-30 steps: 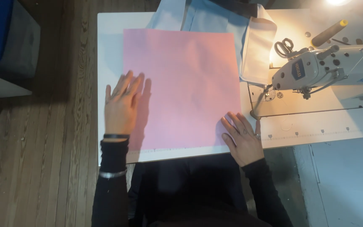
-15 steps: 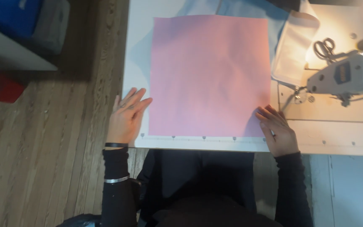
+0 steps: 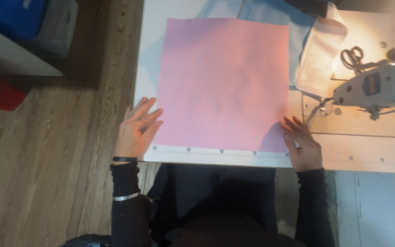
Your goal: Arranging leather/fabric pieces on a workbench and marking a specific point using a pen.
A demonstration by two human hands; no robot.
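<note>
A large square of pink fabric (image 3: 222, 82) lies flat on the white sewing table (image 3: 216, 158). My left hand (image 3: 136, 130) rests flat with fingers spread at the table's left edge, its fingertips touching the fabric's lower left side. Beside the fabric's lower right corner, my right hand (image 3: 302, 144) lies with fingers apart, fingertips on that corner. Neither hand grips anything. Both arms wear black sleeves, with bands on the left wrist.
A white sewing machine (image 3: 376, 89) stands at the right under a bright lamp, scissors (image 3: 352, 57) behind it. Pale blue cloth (image 3: 275, 13) and a white folded piece (image 3: 318, 55) lie beyond the pink square. Wooden floor (image 3: 46, 160) and blue bins (image 3: 19, 18) are at the left.
Both hands have slid off the pink fabric toward its lower corners near the table's front edge. The view has shifted, so the table sits further right.
</note>
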